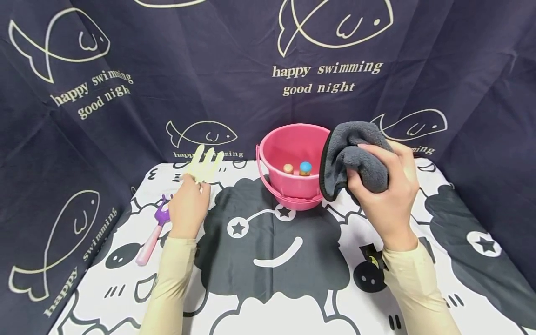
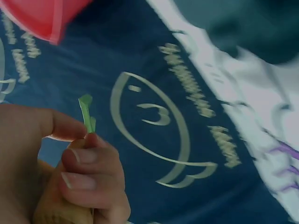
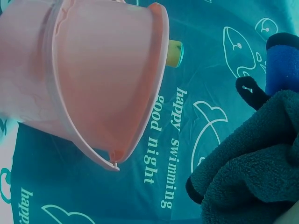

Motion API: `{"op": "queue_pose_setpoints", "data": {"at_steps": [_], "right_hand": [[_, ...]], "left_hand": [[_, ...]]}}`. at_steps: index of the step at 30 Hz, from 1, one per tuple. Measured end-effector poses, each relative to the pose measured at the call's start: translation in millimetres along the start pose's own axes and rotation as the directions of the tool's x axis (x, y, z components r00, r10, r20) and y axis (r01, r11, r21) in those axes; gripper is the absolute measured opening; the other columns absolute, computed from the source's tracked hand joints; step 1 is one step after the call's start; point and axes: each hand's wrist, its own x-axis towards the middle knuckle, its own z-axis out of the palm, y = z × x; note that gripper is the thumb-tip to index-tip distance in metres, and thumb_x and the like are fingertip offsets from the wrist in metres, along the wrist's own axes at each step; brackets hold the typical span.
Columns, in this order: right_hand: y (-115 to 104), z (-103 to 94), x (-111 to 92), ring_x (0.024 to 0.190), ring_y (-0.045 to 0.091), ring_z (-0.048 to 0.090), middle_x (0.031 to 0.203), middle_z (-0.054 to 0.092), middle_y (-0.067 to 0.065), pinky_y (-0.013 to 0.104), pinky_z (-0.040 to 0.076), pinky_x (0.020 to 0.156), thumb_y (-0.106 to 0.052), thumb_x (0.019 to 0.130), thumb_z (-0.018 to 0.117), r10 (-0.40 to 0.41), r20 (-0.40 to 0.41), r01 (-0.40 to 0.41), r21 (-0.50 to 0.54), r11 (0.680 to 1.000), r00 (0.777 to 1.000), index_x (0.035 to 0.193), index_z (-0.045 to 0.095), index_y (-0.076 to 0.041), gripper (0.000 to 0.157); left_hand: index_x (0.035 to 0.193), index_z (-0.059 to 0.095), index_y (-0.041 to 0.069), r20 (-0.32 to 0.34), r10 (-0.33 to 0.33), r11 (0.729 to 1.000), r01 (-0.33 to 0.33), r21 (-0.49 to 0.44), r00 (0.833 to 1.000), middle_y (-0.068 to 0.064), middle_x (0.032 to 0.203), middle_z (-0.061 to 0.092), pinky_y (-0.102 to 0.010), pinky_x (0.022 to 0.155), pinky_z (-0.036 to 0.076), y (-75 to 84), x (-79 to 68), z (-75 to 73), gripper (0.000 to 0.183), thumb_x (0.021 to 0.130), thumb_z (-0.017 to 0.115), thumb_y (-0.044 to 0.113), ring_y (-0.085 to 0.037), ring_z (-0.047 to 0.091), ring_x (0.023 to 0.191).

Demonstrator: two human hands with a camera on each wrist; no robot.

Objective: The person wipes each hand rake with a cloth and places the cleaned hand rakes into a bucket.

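Note:
My left hand (image 1: pixel 190 204) pinches a pale yellow-green three-pronged fork (image 1: pixel 204 165), prongs pointing away. In the left wrist view its green prongs (image 2: pixel 87 112) show nearly edge-on past the fingertips, and the fingers hide part of the handle. Bunched in my right hand (image 1: pixel 391 190) is a dark grey fleecy cloth (image 1: pixel 356 153) with black edging. The right wrist view shows a blue part (image 3: pixel 282 70) and a black loop (image 3: pixel 252 91) on it. This cloth overlaps the right side of a pink bucket (image 1: pixel 289 186) in the head view.
Two small round-topped things, one tan (image 1: pixel 288 168) and one blue-topped (image 1: pixel 305 167), show within the bucket's rim. A purple fork with a pink handle (image 1: pixel 148 246) lies left of my left forearm. Dark printed fabric walls (image 1: pixel 234 70) stand behind and at both sides.

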Motion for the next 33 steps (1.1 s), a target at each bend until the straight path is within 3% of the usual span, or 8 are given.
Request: {"op": "queue_pose_setpoints", "data": {"at_steps": [6,12,22,30,33], "right_hand": [[4.8,-3.2,-5.5,0.116,0.029,0.061,0.116,0.064,0.029,0.026,0.041,0.105,-0.027,0.077,0.075,-0.008,0.011,0.008,-0.003,1.000,1.000,0.110,0.075,-0.004,0.041],[10.7,-4.0,-12.3,0.117,0.017,0.060,0.117,0.064,0.027,0.026,0.041,0.105,-0.025,0.077,0.075,-0.016,0.040,0.015,0.019,1.000,0.999,0.112,0.075,-0.005,0.040],[10.4,0.7,-9.8,0.115,0.027,0.061,0.117,0.063,0.025,0.026,0.041,0.104,-0.023,0.077,0.076,-0.033,0.069,0.031,0.030,0.999,0.997,0.113,0.075,-0.006,0.039],[10.5,3.3,-9.9,0.115,0.032,0.060,0.120,0.064,0.024,0.027,0.041,0.105,-0.024,0.078,0.076,-0.047,0.087,0.045,0.019,0.999,0.995,0.114,0.075,-0.007,0.039],[9.2,3.7,-10.5,0.115,0.033,0.061,0.120,0.064,0.023,0.027,0.042,0.105,-0.024,0.078,0.075,-0.050,0.089,0.048,0.015,0.999,0.995,0.114,0.075,-0.007,0.039]], "left_hand": [[0.116,0.053,0.000,-0.046,0.099,0.993,-0.102,-0.063,0.994,-0.022,0.091,0.068,-0.062,0.066,0.049,48.0,-9.1,-3.9,0.032,0.101,0.043,0.027,-0.048,0.069,0.080],[0.121,0.054,0.002,-0.043,0.182,0.977,-0.186,-0.103,0.982,-0.012,0.077,0.062,-0.052,0.058,0.049,77.1,-21.7,-6.0,0.032,0.103,0.046,0.027,-0.035,0.063,0.065],[0.123,0.057,0.002,-0.094,0.258,0.953,-0.269,-0.139,0.962,-0.011,0.084,0.069,-0.048,0.058,0.049,102.9,-29.6,-9.1,0.032,0.102,0.049,0.026,-0.031,0.061,0.061],[0.123,0.059,0.003,-0.067,0.275,0.944,-0.282,-0.172,0.959,-0.007,0.074,0.066,-0.042,0.056,0.047,116.8,-33.7,-11.2,0.034,0.100,0.054,0.029,-0.026,0.060,0.059],[0.122,0.059,0.005,-0.054,0.304,0.931,-0.308,-0.198,0.951,-0.005,0.072,0.064,-0.042,0.058,0.048,120.9,-37.2,-12.2,0.033,0.099,0.056,0.029,-0.025,0.061,0.062]]}}
